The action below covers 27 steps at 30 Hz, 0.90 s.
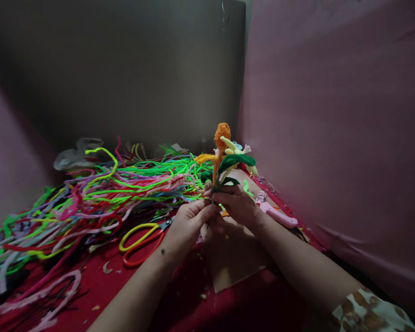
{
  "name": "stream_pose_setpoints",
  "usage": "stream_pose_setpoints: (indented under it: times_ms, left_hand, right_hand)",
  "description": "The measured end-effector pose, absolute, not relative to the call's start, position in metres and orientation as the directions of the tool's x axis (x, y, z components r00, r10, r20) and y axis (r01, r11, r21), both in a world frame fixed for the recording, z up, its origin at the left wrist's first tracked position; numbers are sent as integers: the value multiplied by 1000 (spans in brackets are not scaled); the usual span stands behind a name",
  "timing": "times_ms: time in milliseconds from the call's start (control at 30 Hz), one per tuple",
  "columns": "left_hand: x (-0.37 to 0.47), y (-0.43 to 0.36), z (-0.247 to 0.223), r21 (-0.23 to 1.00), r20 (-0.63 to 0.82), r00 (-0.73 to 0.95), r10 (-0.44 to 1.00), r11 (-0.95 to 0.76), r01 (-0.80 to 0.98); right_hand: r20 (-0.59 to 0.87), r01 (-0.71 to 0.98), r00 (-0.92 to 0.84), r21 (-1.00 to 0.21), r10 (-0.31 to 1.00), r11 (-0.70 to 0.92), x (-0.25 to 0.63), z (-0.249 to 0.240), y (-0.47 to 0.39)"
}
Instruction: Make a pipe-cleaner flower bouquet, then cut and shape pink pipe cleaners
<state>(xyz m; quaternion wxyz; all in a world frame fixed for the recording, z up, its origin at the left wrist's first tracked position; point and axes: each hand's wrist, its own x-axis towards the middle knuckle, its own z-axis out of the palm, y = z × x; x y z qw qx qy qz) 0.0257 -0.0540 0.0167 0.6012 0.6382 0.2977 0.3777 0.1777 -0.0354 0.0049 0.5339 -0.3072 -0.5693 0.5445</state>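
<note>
A pipe-cleaner flower bunch [223, 159] stands upright in the middle of the view, with an orange bud on top, orange and pale yellow petals beside it and dark green leaves lower down. My left hand [190, 223] pinches the thin stem at its lower end, fingers closed. Just above it, to the right, my right hand [237, 203] has its fingers closed around the base of the leaves. The two hands nearly meet at the stem, and their fingertips are partly hidden.
Scissors [143, 244] with yellow and red handles lie left of my left hand. A big pile of coloured pipe cleaners [134, 184] spreads across the left. A brown board [233, 256] lies beneath my hands, and a pink tool [280, 216] is on the right.
</note>
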Motion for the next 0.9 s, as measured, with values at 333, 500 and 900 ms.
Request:
stream_pose_setpoints:
  times_ms: [333, 500, 900]
  left_hand:
    - [28, -50, 6, 939, 259, 213, 942, -297, 173]
    - [28, -52, 19, 995, 101, 360, 927, -97, -30]
    - [30, -55, 7, 899, 25, 568, 822, 229, -372]
  right_hand:
    - [289, -179, -138, -948, 947, 263, 165, 5, -37]
    - [248, -142, -174, -964, 953, 225, 170, 5, -38]
    - [237, -423, -563, -905, 792, -31, 177, 3, -32]
